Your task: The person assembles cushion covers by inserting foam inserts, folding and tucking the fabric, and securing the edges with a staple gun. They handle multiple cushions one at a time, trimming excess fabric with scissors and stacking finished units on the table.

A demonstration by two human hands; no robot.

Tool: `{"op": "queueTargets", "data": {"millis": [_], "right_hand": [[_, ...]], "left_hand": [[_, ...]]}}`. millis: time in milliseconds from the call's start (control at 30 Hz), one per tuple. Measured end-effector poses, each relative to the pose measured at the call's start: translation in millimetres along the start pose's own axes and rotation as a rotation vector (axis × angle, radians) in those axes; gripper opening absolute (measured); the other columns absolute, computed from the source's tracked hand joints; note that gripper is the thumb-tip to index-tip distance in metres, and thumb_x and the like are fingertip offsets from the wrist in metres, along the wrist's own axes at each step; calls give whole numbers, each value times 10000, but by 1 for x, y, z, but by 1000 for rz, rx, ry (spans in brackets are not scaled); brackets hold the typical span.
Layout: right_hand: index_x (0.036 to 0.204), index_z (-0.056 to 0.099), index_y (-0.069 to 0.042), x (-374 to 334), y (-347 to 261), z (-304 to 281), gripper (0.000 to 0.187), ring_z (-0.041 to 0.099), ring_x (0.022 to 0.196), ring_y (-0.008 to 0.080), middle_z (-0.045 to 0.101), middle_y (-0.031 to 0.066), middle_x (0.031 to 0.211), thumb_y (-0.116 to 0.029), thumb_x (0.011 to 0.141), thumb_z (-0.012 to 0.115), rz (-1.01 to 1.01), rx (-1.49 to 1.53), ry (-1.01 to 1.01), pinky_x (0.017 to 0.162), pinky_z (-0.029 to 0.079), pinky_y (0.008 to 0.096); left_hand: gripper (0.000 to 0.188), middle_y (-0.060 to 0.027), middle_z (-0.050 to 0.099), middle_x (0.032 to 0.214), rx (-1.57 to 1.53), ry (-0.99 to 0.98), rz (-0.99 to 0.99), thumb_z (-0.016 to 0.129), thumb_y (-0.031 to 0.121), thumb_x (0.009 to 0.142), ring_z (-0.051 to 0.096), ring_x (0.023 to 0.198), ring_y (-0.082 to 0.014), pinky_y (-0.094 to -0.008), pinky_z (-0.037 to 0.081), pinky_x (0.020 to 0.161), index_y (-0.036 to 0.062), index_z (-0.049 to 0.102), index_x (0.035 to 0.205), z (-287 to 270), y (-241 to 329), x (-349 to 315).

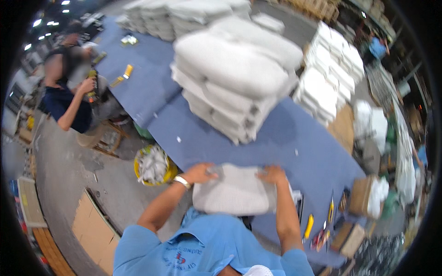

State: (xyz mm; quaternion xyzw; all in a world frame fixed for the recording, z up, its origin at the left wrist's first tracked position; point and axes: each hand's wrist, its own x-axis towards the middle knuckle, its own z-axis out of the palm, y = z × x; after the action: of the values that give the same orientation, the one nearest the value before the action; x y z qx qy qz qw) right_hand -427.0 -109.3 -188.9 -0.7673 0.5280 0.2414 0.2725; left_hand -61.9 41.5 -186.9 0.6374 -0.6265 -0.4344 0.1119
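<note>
A pale grey fabric-covered seat cushion (235,193) lies at the near edge of the blue-covered table, against my body. My left hand (200,174) grips its far left corner, the thumb over the top. At the far right corner my right hand (272,175) holds it the same way, its fingers partly hidden by the edge. Just beyond my hands stands a tall stack of similar grey cushions (235,64), with dark spots showing along their sides.
The blue tabletop (161,124) runs diagonally. Yellow-handled cutters (308,225) and other tools lie right, near cardboard boxes (363,195). A yellow basket of white scraps (154,165) stands left on the floor. A co-worker (73,96) sits far left, holding a tool. White stacks (329,73) stand beyond.
</note>
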Motion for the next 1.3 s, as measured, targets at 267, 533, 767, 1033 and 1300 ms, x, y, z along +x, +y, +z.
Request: {"op": "queueTargets", "data": {"millis": [267, 533, 767, 1033, 1300], "right_hand": [[1102, 686, -125, 40, -19, 3, 464, 657, 1120, 409, 721, 127, 1162, -543, 901, 682, -547, 159, 258, 974, 502, 487], [1190, 682, -78, -22, -48, -6, 639, 690, 1026, 460, 736, 231, 1069, -643, 1013, 441, -449, 35, 137, 926, 515, 567], [1114, 775, -138, 15, -49, 4, 691, 688, 1038, 462, 732, 253, 1077, -703, 1004, 395, -371, 68, 57, 963, 493, 600], [1185, 760, -154, 38, -41, -11, 751, 650, 1166, 407, 725, 225, 1145, -762, 975, 372, -296, 57, 51, 988, 502, 545], [1174, 757, -151, 47, -3, -30, 787, 673, 1096, 399, 735, 189, 1099, -809, 933, 398, -313, -48, -17, 981, 495, 558]], "left_hand": [[623, -239, 654, 1289, 87, 133, 38, 676, 496, 934, 614, 1191, -436, -472, 492, 1020, 16, 646, 1329, 36, 30, 63], [466, -279, 706, 1090, 99, 246, 34, 585, 448, 1004, 684, 1005, -459, -548, 533, 883, 21, 692, 1158, 60, 60, 27], [439, -287, 726, 901, 274, 194, -176, 491, 437, 1032, 705, 841, -495, -608, 541, 804, 59, 694, 1127, 78, 58, 50], [456, -276, 729, 901, 327, 100, -134, 459, 444, 1043, 717, 847, -472, -603, 551, 813, 64, 693, 1138, 53, 59, 76], [502, -276, 728, 998, 326, 59, -221, 434, 472, 1052, 704, 960, -469, -587, 540, 876, 59, 715, 1099, 51, 57, 81]]}}
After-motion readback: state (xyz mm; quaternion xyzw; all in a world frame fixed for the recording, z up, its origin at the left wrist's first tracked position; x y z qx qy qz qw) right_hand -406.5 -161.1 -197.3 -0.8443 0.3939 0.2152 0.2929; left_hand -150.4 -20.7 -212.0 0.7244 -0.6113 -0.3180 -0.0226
